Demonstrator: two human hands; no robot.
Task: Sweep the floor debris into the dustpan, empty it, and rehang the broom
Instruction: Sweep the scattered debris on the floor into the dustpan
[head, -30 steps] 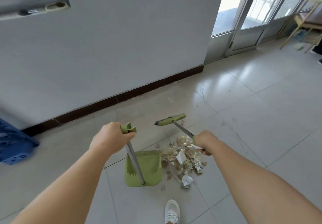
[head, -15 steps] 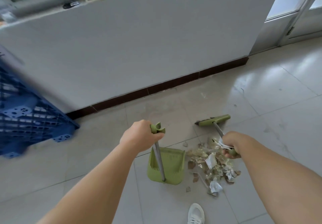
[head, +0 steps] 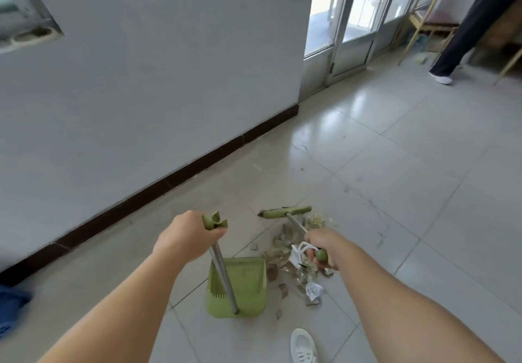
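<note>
A green dustpan (head: pixel 248 280) stands on the tiled floor, its mouth facing right. My left hand (head: pixel 187 238) grips the top of its metal handle (head: pixel 223 275), just under the green clip. My right hand (head: pixel 323 245) is closed on the green end of the broom handle. The green broom head (head: pixel 286 212) rests on the floor beyond a pile of debris (head: pixel 296 261), dry leaves and crumpled paper, which lies right of the dustpan. A white loop hangs from the broom handle by my right hand.
A grey wall with a dark baseboard (head: pixel 175 177) runs left of the dustpan. My white shoe (head: pixel 302 345) is near the bottom edge. A blue crate (head: pixel 11 312) sits at the far left. Glass doors (head: pixel 353 24), wooden chairs (head: pixel 423 21) and another person's legs (head: pixel 466 29) are at the back right.
The view has swung back to the right, so the blue crate slid to the left edge and the doors and a person came into view. Both hands keep their holds; the broom head barely moved.
</note>
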